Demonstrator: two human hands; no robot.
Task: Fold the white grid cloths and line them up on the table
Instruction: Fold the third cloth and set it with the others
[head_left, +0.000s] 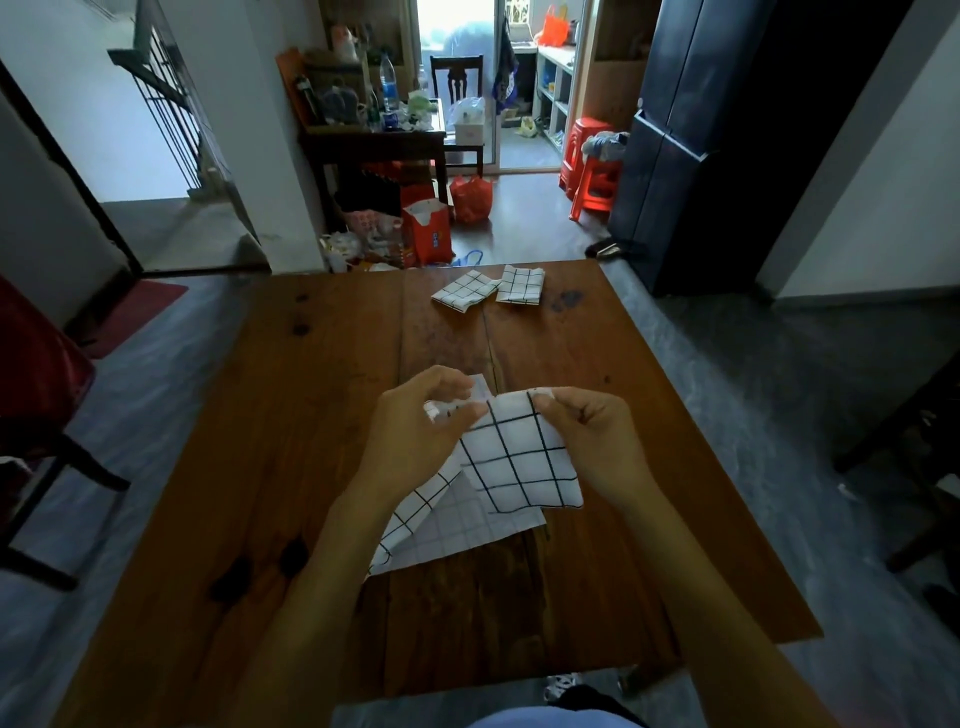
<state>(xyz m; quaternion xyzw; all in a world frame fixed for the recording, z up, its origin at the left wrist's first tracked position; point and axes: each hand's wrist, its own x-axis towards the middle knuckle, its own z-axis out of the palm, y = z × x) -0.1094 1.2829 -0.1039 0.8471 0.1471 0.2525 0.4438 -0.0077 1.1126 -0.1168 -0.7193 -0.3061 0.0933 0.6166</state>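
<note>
Hands work above the middle of the wooden table (322, 415). Left hand (415, 426) and right hand (592, 436) each pinch the top edge of one white grid cloth (519, 462) — fingers curled, cloth partly folded and hanging. Two folded cloths (488, 291) lie side by side at the table's far edge.

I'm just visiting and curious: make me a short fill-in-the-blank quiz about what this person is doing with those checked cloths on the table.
1. At the far edge of the wooden table lie ____ folded cloths, side by side.
2. The cloth being folded is held by ____ hands, the left hand and the right hand.
3. The cloths are white with a ____ grid.

Missing words: two; both; black
</note>
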